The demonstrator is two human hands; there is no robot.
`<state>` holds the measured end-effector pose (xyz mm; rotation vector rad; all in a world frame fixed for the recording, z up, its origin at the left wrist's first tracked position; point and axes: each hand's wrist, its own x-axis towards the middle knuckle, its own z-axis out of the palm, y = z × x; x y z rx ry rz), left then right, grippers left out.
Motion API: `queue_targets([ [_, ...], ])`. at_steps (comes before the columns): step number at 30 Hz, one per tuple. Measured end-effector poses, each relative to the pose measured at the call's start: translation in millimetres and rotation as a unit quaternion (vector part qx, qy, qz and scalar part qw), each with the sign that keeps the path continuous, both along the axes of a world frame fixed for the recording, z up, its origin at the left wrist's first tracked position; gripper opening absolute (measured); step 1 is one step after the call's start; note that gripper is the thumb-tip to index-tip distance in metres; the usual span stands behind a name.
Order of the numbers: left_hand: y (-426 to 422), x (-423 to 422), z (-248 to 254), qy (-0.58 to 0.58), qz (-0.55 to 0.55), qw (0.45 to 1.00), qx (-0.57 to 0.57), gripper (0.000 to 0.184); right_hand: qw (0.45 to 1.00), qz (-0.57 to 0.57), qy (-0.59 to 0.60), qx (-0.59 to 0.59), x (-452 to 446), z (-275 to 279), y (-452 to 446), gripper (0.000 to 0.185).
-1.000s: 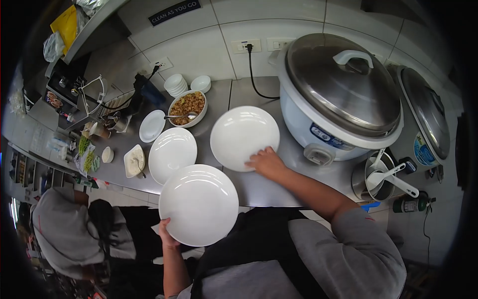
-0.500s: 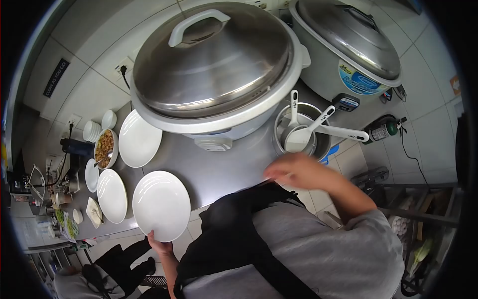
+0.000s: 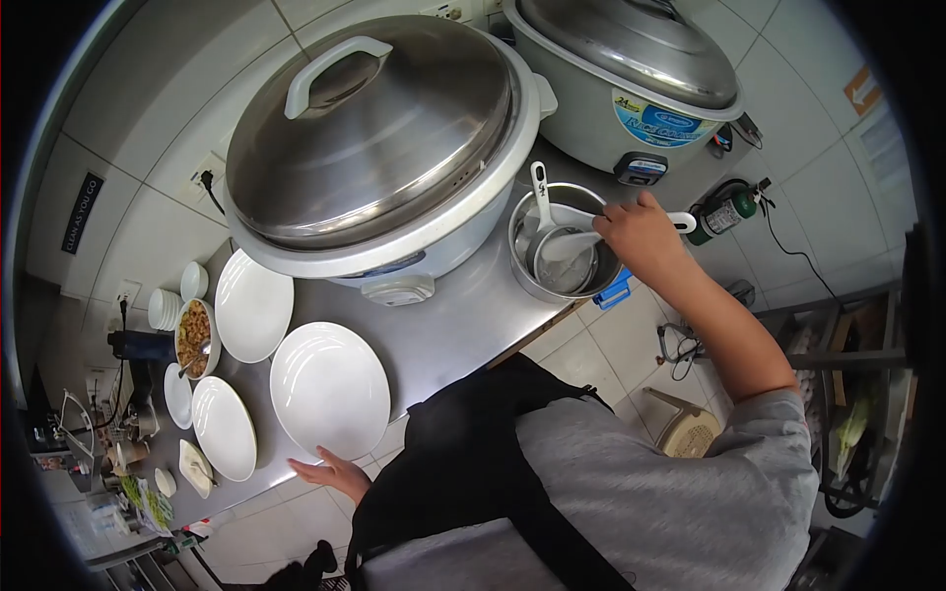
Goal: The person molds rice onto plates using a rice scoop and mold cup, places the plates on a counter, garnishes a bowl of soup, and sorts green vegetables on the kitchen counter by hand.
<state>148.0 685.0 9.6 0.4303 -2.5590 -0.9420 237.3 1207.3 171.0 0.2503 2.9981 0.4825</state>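
My right hand (image 3: pixel 641 231) is closed around the handle of a white scoop (image 3: pixel 574 245), whose bowl sits low in a metal pot (image 3: pixel 522 269) of cloudy water. A second white utensil (image 3: pixel 541 197) leans in the same pot. Beside the near edge of a white plate (image 3: pixel 330 389), my left hand (image 3: pixel 335 475) has its fingers spread, holding nothing. That plate lies at the counter's front edge. Two more white plates (image 3: pixel 254 305) (image 3: pixel 225 427) lie to its left.
A large lidded rice cooker (image 3: pixel 394 148) stands behind the plates, and another (image 3: pixel 631 79) behind the pot. Food fills a bowl (image 3: pixel 194 340) at the left, near stacked small bowls (image 3: pixel 165 309). A stool (image 3: pixel 687 429) is on the floor.
The view has turned right. My right hand has left a plate and taken hold of the scoop handle in the pot. The plate in my left hand now lies on the counter, let go.
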Motion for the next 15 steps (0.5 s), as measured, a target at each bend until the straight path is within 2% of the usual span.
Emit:
queue_targets([
  [1, 17.8, -2.8, 25.8, 0.103, -0.049, 0.992, -0.057, 0.064, 0.998, -0.049, -0.040, -0.011, 3.3, 1.4, -3.4, 0.018],
  [3, 64.8, -12.0, 75.0, 0.200, -0.206, 0.958, -0.027, 0.065, 0.999, -0.025, -0.032, -0.004, 3.3, -17.0, -5.2, 0.019],
  [4, 73.9, -17.4, 78.0, 0.186, -0.292, 0.938, -0.027, 0.067, 1.000, 0.005, -0.020, 0.001, 2.1, -31.0, -5.7, 0.020],
  [5, 89.3, -23.9, 81.2, 0.099, -0.391, 0.915, 0.021, 0.061, 0.999, -0.008, -0.037, -0.004, -2.9, -42.5, -1.6, 0.020],
  [6, 122.2, -32.2, 105.0, 0.068, -0.520, 0.851, 0.008, 0.048, 0.999, -0.007, -0.035, -0.002, -7.1, -41.6, 1.5, 0.020],
  [7, 164.4, -37.4, 133.8, 0.038, -0.640, 0.768, -0.006, 0.039, 0.997, -0.015, -0.048, -0.057, -10.8, -39.1, 5.0, 0.017],
  [8, 204.2, -37.3, 146.2, 0.060, -0.706, 0.705, -0.017, 0.032, 0.992, -0.022, -0.060, -0.111, -12.2, -35.7, 6.4, 0.015],
  [9, 236.6, -36.8, 146.9, 0.095, -0.741, 0.663, -0.033, 0.032, 0.992, -0.024, -0.054, -0.108, -13.2, -29.9, 2.8, 0.015],
  [11, 305.4, -39.8, 135.1, 0.109, -0.762, 0.637, -0.035, 0.033, 0.988, -0.064, -0.126, -0.065, -11.7, -13.7, -7.9, 0.016],
  [12, 336.1, -43.3, 127.6, 0.117, -0.757, 0.640, -0.055, 0.033, 0.988, -0.066, -0.122, -0.060, -3.3, -5.3, -9.3, 0.016],
  [14, 382.0, -52.5, 115.6, 0.129, -0.750, 0.644, -0.071, 0.032, 0.998, -0.052, 0.021, 0.004, 19.9, 10.6, -10.9, 0.018],
  [15, 398.9, -55.8, 112.9, 0.037, -0.744, 0.643, -0.177, 0.032, 0.997, -0.064, 0.041, 0.021, 29.7, 16.5, -9.9, 0.020],
])
